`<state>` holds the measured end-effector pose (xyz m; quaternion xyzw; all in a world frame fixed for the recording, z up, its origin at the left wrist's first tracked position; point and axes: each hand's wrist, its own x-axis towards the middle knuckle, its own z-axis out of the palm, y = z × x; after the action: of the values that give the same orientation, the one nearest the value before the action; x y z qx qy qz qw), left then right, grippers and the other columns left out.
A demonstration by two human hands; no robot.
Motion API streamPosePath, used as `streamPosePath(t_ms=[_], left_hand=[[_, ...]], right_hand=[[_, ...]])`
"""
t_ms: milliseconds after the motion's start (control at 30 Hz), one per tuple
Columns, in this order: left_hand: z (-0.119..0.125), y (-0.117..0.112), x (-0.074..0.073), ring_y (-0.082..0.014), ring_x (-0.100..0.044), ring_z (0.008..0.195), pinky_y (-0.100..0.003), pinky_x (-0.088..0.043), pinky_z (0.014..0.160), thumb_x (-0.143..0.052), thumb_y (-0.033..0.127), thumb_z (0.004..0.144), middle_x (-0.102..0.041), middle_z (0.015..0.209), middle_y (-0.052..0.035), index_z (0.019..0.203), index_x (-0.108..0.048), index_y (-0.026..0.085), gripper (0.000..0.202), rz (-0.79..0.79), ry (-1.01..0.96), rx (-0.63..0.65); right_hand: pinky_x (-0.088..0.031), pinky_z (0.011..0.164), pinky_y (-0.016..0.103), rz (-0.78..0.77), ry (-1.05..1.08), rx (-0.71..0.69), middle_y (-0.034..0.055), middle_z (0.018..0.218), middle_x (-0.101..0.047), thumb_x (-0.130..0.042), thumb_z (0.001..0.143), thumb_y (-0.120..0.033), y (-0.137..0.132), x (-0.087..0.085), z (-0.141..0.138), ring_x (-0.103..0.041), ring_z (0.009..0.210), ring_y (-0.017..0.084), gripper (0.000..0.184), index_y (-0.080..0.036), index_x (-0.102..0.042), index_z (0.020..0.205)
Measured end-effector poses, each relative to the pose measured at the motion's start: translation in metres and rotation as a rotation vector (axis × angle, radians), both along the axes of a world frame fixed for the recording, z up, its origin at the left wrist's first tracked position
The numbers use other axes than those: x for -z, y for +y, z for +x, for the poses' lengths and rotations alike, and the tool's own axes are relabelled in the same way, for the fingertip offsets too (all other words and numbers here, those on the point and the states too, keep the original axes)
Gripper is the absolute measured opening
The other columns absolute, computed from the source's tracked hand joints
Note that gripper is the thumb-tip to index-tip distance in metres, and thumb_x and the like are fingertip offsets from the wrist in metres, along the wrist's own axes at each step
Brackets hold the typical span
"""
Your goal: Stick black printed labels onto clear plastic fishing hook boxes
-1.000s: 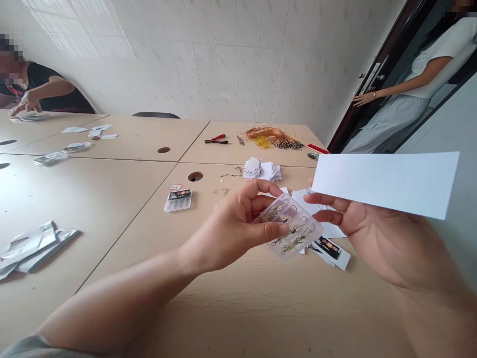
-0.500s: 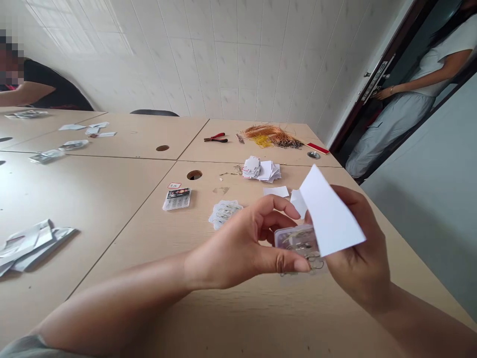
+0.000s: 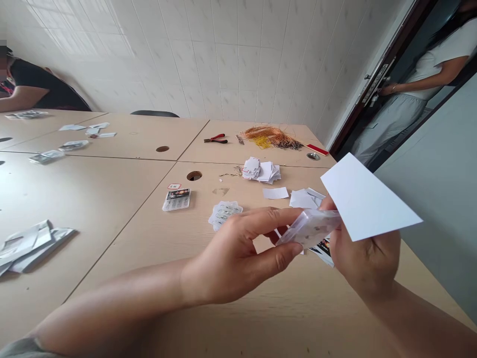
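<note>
Left hand (image 3: 238, 258) pinches one end of a clear plastic tray of hooks (image 3: 309, 227) between thumb and fingers, holding it up above the wooden table (image 3: 122, 194). Right hand (image 3: 367, 263) closes around the tray's other end together with a white paper card (image 3: 367, 196), which tilts up past the fingers. Below them, from left to right, lie another clear tray of hooks (image 3: 225, 215), loose white cards (image 3: 303, 199) and a black-printed card (image 3: 323, 250).

White panelled wall (image 3: 231, 59), dark door frame (image 3: 395, 49)
</note>
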<state>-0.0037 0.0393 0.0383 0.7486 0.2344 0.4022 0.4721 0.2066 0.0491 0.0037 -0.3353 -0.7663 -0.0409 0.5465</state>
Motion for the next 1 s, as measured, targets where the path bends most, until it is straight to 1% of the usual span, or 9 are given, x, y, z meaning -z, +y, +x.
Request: streamPosePath(t_ms=[133, 267, 333, 433, 533, 633, 700, 800, 1000], left_hand=[[-0.001, 0.001, 0.002, -0.0171, -0.068, 0.097, -0.028, -0.056, 0.082, -0.057, 0.012, 0.098, -0.077, 0.110, -0.0054, 0.118, -0.069, 0.022, 0.025, 0.163, 0.031, -0.109], [-0.003, 0.004, 0.002, -0.0183, -0.067, 0.103, -0.030, -0.053, 0.088, -0.056, 0.008, 0.094, -0.077, 0.112, -0.0060, 0.113, -0.072, 0.020, 0.028, 0.197, 0.037, -0.187], [-0.005, 0.006, 0.001, -0.0189, -0.066, 0.099, -0.030, -0.052, 0.085, -0.056, 0.009, 0.091, -0.077, 0.106, -0.0042, 0.108, -0.074, 0.022, 0.027, 0.066, 0.012, -0.206], [-0.008, 0.013, -0.001, -0.0173, -0.062, 0.081, -0.028, -0.049, 0.070, -0.052, 0.010, 0.082, -0.073, 0.086, -0.0016, 0.095, -0.077, 0.023, 0.031, -0.285, -0.174, -0.165], [-0.010, 0.020, -0.007, -0.0146, -0.048, 0.061, -0.028, -0.040, 0.055, -0.052, 0.018, 0.074, -0.062, 0.070, -0.0030, 0.080, -0.078, 0.018, 0.027, -0.521, -0.362, -0.137], [-0.012, 0.022, -0.013, -0.0118, -0.036, 0.051, -0.028, -0.030, 0.049, -0.054, 0.036, 0.083, -0.048, 0.059, 0.0000, 0.076, -0.075, 0.016, 0.030, -0.621, -0.339, -0.083], [-0.014, 0.020, -0.015, -0.0109, -0.033, 0.049, -0.027, -0.028, 0.048, -0.057, 0.051, 0.089, -0.044, 0.057, 0.0031, 0.083, -0.072, 0.018, 0.038, -0.584, -0.241, -0.054], [-0.016, 0.016, -0.017, -0.0109, -0.035, 0.054, -0.026, -0.028, 0.052, -0.064, 0.064, 0.088, -0.046, 0.061, 0.0043, 0.083, -0.066, 0.020, 0.045, -0.426, -0.078, -0.069], [-0.014, 0.010, -0.019, -0.0116, -0.037, 0.054, -0.027, -0.029, 0.053, -0.056, 0.047, 0.096, -0.046, 0.059, 0.0040, 0.069, -0.054, 0.020, 0.037, -0.383, 0.045, -0.190]], right_hand=[[-0.058, 0.057, 0.033, -0.027, 0.215, -0.043, 0.0024, 0.079, -0.068, -0.049, 0.096, 0.000, -0.006, -0.011, -0.012, -0.068, 0.067, 0.020, 0.030, -0.027, -0.063, 0.099], [-0.061, 0.061, 0.035, -0.031, 0.299, -0.089, 0.0026, 0.079, -0.070, -0.054, 0.093, 0.002, -0.007, -0.015, -0.015, -0.070, 0.070, 0.021, 0.033, -0.027, -0.067, 0.103], [-0.061, 0.062, 0.034, 0.020, 0.250, -0.044, 0.0026, 0.080, -0.072, -0.056, 0.091, 0.002, -0.006, -0.014, -0.012, -0.071, 0.070, 0.020, 0.036, -0.025, -0.068, 0.112], [-0.062, 0.064, 0.033, 0.092, 0.140, -0.001, 0.0031, 0.089, -0.076, -0.063, 0.088, -0.001, -0.005, -0.012, -0.006, -0.074, 0.076, 0.020, 0.043, -0.023, -0.066, 0.124], [-0.063, 0.068, 0.031, 0.145, 0.001, -0.039, 0.0032, 0.095, -0.079, -0.066, 0.085, -0.003, -0.004, -0.015, -0.002, -0.076, 0.082, 0.020, 0.039, -0.023, -0.067, 0.119], [-0.064, 0.067, 0.030, 0.213, -0.178, -0.036, 0.0048, 0.092, -0.079, -0.063, 0.087, -0.001, -0.005, -0.023, -0.004, -0.077, 0.079, 0.019, 0.032, -0.022, -0.066, 0.111], [-0.064, 0.066, 0.032, 0.238, -0.235, -0.013, 0.0055, 0.090, -0.078, -0.062, 0.089, -0.003, -0.006, -0.028, -0.005, -0.076, 0.076, 0.020, 0.028, -0.023, -0.065, 0.110], [-0.065, 0.069, 0.035, 0.235, -0.304, 0.031, 0.0066, 0.093, -0.078, -0.064, 0.092, -0.008, -0.008, -0.033, -0.007, -0.077, 0.079, 0.021, 0.022, -0.023, -0.067, 0.107], [-0.064, 0.066, 0.032, 0.240, -0.344, 0.055, 0.0075, 0.096, -0.075, -0.064, 0.093, -0.010, -0.012, -0.033, -0.008, -0.075, 0.079, 0.019, 0.016, -0.023, -0.071, 0.100]])
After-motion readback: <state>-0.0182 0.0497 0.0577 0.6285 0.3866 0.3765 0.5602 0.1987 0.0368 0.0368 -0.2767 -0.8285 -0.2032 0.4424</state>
